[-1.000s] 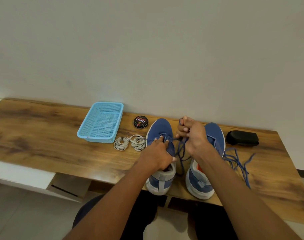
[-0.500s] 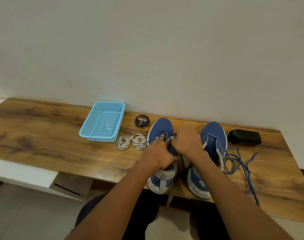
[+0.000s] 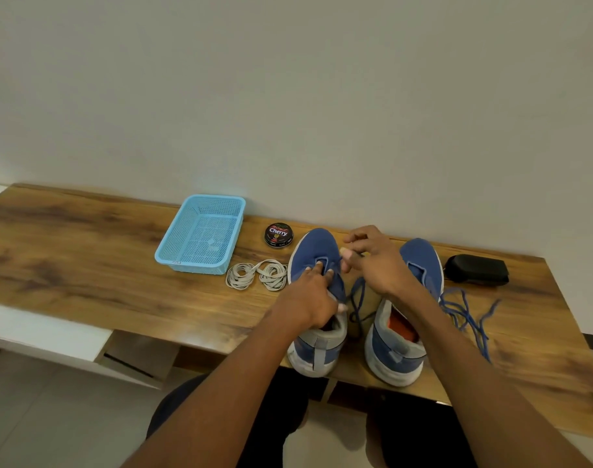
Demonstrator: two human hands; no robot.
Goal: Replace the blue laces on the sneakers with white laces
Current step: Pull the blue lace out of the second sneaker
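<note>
blue sneakers (image 3: 313, 265), white laces (image 3: 256, 274), light-blue mesh basket (image 3: 173, 255).

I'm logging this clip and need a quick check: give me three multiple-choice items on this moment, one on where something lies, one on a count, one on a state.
1. Where do the white laces lie?
A. inside the blue basket
B. on the table, between the blue basket and the left sneaker
C. on the right sneaker

2. How many coiled bundles of white lace are there?
A. one
B. two
C. four

3. What state is the right sneaker in?
A. laced in white
B. tightly laced in blue
C. unlaced, its blue lace loose on the table

Answers:
1 B: the coils sit on the wood beside the basket's near corner.
2 B: two separate coils lie side by side.
3 C: its eyelets show no lace, and a blue lace sprawls to its right.
</note>
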